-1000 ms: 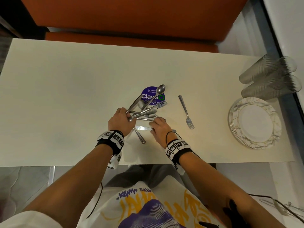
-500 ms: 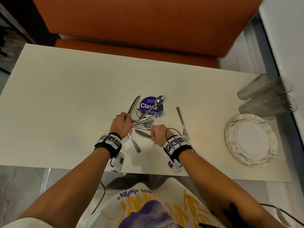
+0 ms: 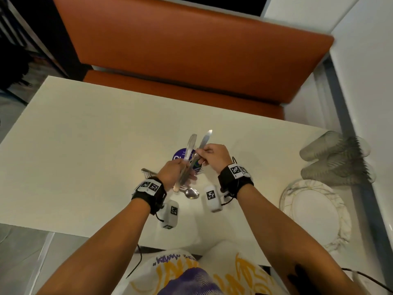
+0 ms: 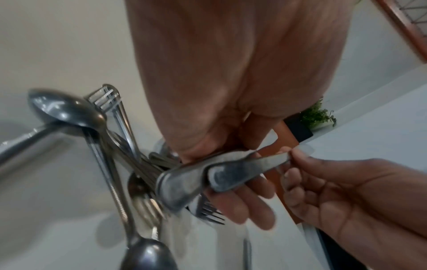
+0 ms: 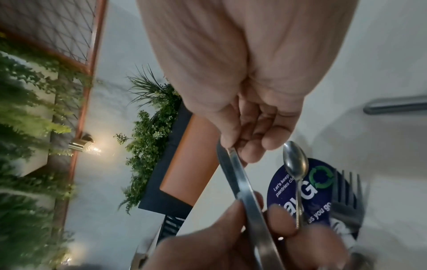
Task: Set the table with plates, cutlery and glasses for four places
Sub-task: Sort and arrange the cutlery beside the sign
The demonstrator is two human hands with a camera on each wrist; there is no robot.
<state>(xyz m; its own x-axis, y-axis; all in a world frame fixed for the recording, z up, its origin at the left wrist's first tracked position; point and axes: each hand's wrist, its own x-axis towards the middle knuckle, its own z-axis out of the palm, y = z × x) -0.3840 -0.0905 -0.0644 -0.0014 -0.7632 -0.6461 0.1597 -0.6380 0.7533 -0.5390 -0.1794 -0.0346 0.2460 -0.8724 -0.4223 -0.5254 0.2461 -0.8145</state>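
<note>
Sorting the cutlery bundle [image 3: 187,167] is the job right now: it's lifted just above the table [image 3: 85,135] at dead centre, with the left hand [image 3: 173,172] wrapped round the knives, forks and spoons while the right hand [image 3: 212,156] pinches one knife [image 3: 203,141] by its blade, tip aimed at 12 o'clock. I'd slide that knife straight out along its length and keep the left grip snug, since the crossed handles look ready to snag or spill. Plates [image 3: 314,211] sit stacked at 3 o'clock with the glasses [image 3: 336,158] lying just beyond at 2, a purple sticker [image 3: 179,155] is under the hands, and the orange bench [image 3: 191,56] runs along 12.
</note>
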